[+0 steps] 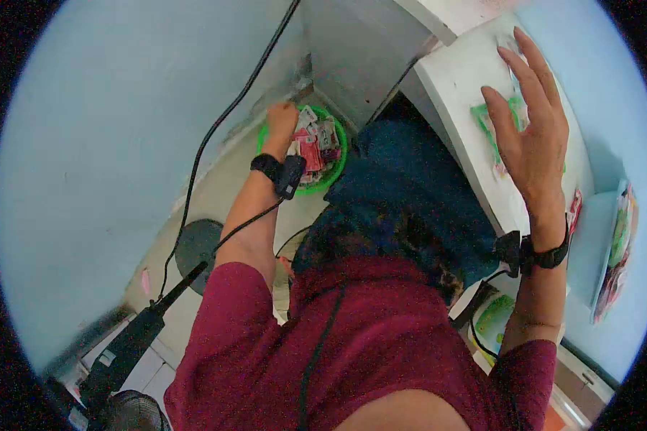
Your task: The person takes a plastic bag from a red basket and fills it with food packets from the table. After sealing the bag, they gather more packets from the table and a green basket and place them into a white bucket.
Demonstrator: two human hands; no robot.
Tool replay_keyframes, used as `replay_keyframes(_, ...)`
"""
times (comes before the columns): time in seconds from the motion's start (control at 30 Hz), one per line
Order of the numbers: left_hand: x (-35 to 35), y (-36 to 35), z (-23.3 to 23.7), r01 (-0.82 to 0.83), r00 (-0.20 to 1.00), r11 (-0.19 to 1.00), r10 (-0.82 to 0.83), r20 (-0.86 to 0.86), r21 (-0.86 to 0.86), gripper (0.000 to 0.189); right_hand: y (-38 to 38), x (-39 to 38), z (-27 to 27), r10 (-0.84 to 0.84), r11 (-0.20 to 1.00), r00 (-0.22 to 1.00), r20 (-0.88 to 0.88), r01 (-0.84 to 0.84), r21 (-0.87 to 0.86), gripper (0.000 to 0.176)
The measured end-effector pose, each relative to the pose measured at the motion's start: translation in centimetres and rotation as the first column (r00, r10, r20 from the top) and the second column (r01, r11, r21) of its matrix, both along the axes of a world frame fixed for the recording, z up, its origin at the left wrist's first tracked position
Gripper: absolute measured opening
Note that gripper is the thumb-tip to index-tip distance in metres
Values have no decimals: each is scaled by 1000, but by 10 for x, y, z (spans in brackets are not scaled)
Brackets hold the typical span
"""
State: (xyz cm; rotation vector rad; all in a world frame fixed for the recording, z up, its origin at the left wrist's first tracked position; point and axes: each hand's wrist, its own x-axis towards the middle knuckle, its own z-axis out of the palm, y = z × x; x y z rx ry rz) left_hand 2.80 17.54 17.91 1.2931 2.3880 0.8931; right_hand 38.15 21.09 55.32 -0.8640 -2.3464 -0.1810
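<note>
My left hand (282, 122) is down at the rim of a round green basket (342, 144) on the floor. Its fingers are curled closed, and whatever they may hold is hidden. Crumpled red and white packets (309, 152) fill the basket beside this hand. Above the white tabletop (474, 161), my right hand (532, 126) is open, with thumb and fingers spread and nothing in it. Close by its thumb lies a clear packet with green edges (484, 123), partly covered by the hand.
A light blue tray (605, 244) holding colourful packets stands at the right wall. A black cable (226, 111) crosses the left side. On the floor at left are a round dark base (198, 244) and a black pole (140, 341). My lap in dark trousers (417, 165) borders the table.
</note>
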Motion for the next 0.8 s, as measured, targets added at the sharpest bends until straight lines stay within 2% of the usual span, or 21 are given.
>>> replay_keyframes(0.07, -25, -13, -64, 119, 993, 988, -117, 32, -95, 17, 13, -9, 8, 41, 999, 999, -9, -41, -4, 43)
replay_keyframes(0.13, -32, -35, -131, 262, 921, 907, -337, -195, -329, 15, 22, -20, 12, 92, 993, 996, -21, -93, -73, 44)
replay_keyframes(0.17, -31, -37, -159, 262, 735, 822, -509, -447, -506, 14, 31, -22, 11, 104, 994, 994, 26, -102, -43, 44)
replay_keyframes(0.23, -3, -69, -88, 321, 754, 866, -478, -450, -382, 15, 51, -28, 5, 122, 992, 985, 119, -126, 29, 45)
replay_keyframes(0.27, 3, -79, -86, 323, 803, 877, -453, -387, -355, 16, 58, -34, 5, 159, 980, 973, 169, -176, 92, 44)
replay_keyframes(0.3, 7, -86, -89, 325, 845, 887, -429, -320, -329, 18, 65, -39, 2, 188, 977, 966, 179, -203, 71, 45)
replay_keyframes(0.37, 1, -86, -187, 281, 827, 789, -488, -280, -546, 21, 75, -52, -3, 227, 969, 949, 220, -243, 47, 48)
replay_keyframes(0.43, 6, -84, -189, 277, 860, 815, -446, -247, -509, 21, 102, -51, -7, 252, 961, 932, 262, -273, 46, 62)
replay_keyframes(0.5, 8, -77, -181, 250, 900, 871, -370, -231, -423, 21, 121, -55, -6, 253, 966, 919, 304, -259, -21, 69)
replay_keyframes(0.57, 9, -69, -176, 228, 925, 897, -321, -203, -380, 21, 138, -58, -1, 228, 970, 893, 388, -241, -16, 74)
replay_keyframes(0.8, 1, -68, -186, 168, 949, 915, -251, -191, -367, 24, 147, -57, 23, 267, 962, 894, 360, -223, -160, 87)
